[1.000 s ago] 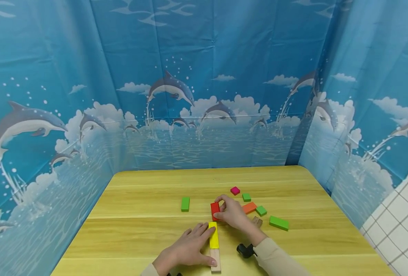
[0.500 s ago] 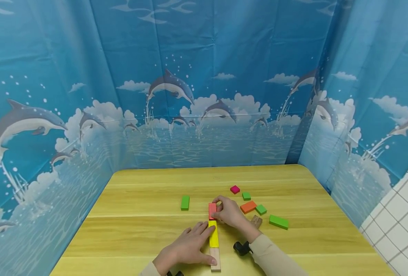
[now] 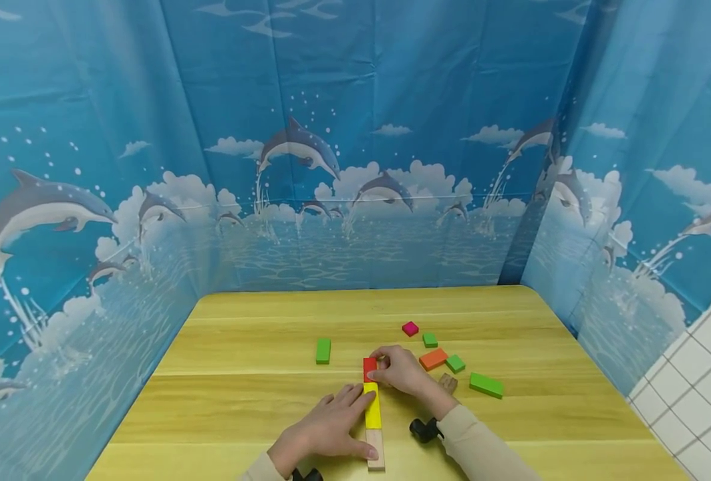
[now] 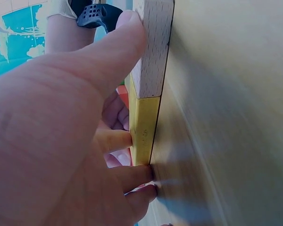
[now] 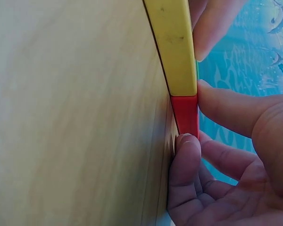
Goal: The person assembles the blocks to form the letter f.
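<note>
Three blocks lie end to end in a straight row on the table: a plain wooden block (image 3: 375, 439) nearest, a yellow block (image 3: 373, 407) in the middle and a red block (image 3: 369, 365) farthest. The left hand (image 3: 331, 425) rests along the row, its thumb on the wooden block and fingers touching the yellow one. With curled fingers and thumb, the right hand (image 3: 405, 373) holds the red block. In the right wrist view the red block (image 5: 186, 113) meets the end of the yellow block (image 5: 174, 47). Part of the red block is hidden by the fingers.
Right of the row lie an orange block (image 3: 433, 360), two small green blocks, a longer green block (image 3: 486, 385), a brown wooden piece (image 3: 448, 383) and a magenta block (image 3: 410, 329). Another green block (image 3: 323, 351) lies to the left. A dolphin-print curtain (image 3: 343, 254) surrounds the table.
The right hand has brought the red block, earlier slightly skewed to the right, into line against the yellow block's far end. The left hand stays in place.
</note>
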Demonstrator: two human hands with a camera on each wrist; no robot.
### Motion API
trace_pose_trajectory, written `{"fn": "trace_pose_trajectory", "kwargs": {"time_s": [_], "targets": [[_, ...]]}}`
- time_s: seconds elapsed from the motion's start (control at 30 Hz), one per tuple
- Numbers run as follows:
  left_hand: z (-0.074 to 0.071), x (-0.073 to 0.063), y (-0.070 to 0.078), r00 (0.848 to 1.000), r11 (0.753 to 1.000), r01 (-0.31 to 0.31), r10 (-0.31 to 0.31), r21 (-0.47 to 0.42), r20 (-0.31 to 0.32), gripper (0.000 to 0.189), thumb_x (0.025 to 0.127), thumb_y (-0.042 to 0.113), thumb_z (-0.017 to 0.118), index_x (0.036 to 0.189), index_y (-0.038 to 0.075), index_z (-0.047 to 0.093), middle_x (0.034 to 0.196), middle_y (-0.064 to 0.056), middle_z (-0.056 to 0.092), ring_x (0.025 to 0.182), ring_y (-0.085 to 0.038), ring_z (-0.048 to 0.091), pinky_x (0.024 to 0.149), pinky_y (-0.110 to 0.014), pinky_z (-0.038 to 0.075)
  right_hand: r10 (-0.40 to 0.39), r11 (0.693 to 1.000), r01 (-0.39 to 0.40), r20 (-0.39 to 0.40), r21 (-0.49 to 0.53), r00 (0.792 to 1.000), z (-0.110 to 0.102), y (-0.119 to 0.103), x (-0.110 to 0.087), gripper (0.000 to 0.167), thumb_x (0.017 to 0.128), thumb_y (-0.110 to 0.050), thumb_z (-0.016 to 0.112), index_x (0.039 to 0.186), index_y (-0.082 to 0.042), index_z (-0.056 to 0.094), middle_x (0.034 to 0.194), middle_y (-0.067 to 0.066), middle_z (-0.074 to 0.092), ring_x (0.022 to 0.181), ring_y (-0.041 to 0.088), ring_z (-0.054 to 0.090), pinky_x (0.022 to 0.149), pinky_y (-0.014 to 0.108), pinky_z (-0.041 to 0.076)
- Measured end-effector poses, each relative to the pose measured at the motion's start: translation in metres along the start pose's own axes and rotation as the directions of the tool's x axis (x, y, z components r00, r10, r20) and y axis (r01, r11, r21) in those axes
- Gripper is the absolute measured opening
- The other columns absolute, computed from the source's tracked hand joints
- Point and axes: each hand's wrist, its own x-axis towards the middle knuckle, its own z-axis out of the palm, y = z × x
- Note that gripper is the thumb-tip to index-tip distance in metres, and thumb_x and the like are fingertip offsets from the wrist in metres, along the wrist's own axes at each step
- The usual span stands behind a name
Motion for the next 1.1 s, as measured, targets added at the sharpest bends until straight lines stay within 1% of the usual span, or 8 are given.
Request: {"fn": "trace_pose_trajectory", "kwargs": {"time_s": [0.13,0.27,0.7,0.83,0.93,1.0,1.1], "targets": [[0.002,-0.001,0.000,1.000,1.000,0.010,-0.010,-0.008,0.011,0.100,0.081,0.078,0.060,0.160,0.024,0.030,0.164,-0.009,0.026,0.150,-0.029,0.023,0.109,-0.062,0.031,0.006,1.000,-0.007,0.015,0.003,1.000,0.002,0.002,-0.002,0.040,0.089,-0.020,0.079,0.124,-0.004,0.067,0.076,0.004,0.057,0.055,0.014,0.051,0.049,0.027,0.043],[0.002,-0.002,0.000,1.000,1.000,0.013,-0.013,-0.013,0.015,0.100,0.082,0.078,0.060,0.160,0.025,0.029,0.164,-0.009,0.025,0.150,-0.029,0.022,0.109,-0.062,0.031,0.007,1.000,-0.007,0.008,-0.001,1.000,0.002,0.002,-0.002,0.040,0.089,-0.020,0.079,0.124,-0.005,0.068,0.075,0.003,0.058,0.054,0.014,0.052,0.049,0.027,0.044],[0.000,-0.002,-0.001,1.000,0.999,0.015,-0.016,-0.032,-0.026,0.100,0.081,0.076,0.063,0.159,0.023,0.031,0.163,-0.011,0.027,0.150,-0.031,0.024,0.109,-0.063,0.032,-0.009,1.000,0.009,-0.001,-0.024,1.000,0.001,-0.002,0.002,0.039,0.089,-0.021,0.080,0.123,-0.006,0.069,0.075,0.003,0.058,0.057,0.015,0.050,0.050,0.028,0.043],[0.000,-0.003,-0.002,0.999,1.000,0.011,-0.012,-0.027,-0.037,0.096,0.083,0.074,0.063,0.158,0.023,0.033,0.163,-0.012,0.028,0.148,-0.034,0.026,0.107,-0.062,0.034,-0.007,1.000,0.007,0.000,-0.017,1.000,0.001,-0.002,0.002,0.039,0.089,-0.021,0.080,0.123,-0.006,0.069,0.075,0.003,0.058,0.056,0.015,0.050,0.050,0.028,0.044],[-0.002,-0.004,-0.002,0.998,0.999,0.004,-0.007,-0.042,-0.066,0.089,0.087,0.069,0.063,0.158,0.022,0.035,0.162,-0.013,0.029,0.147,-0.037,0.029,0.106,-0.062,0.036,-0.002,1.000,0.002,0.000,-0.015,1.000,0.002,-0.001,0.001,0.039,0.089,-0.021,0.080,0.123,-0.007,0.068,0.075,0.003,0.058,0.056,0.015,0.051,0.050,0.028,0.044],[-0.004,-0.003,-0.003,0.994,0.999,0.001,-0.007,-0.051,-0.106,0.084,0.090,0.063,0.065,0.157,0.022,0.037,0.161,-0.015,0.032,0.145,-0.037,0.032,0.105,-0.062,0.038,-0.001,1.000,0.001,0.002,-0.010,1.000,0.003,0.001,0.001,0.039,0.089,-0.020,0.080,0.123,-0.006,0.068,0.075,0.004,0.059,0.056,0.015,0.051,0.050,0.029,0.045],[-0.011,-0.001,-0.007,0.982,0.999,0.007,-0.015,-0.042,-0.187,0.076,0.093,0.053,0.067,0.155,0.019,0.041,0.156,-0.016,0.039,0.142,-0.036,0.038,0.102,-0.061,0.042,0.004,1.000,-0.004,0.010,-0.003,1.000,0.003,0.002,0.000,0.039,0.089,-0.020,0.080,0.123,-0.006,0.068,0.075,0.004,0.059,0.055,0.015,0.051,0.051,0.030,0.045]]}}
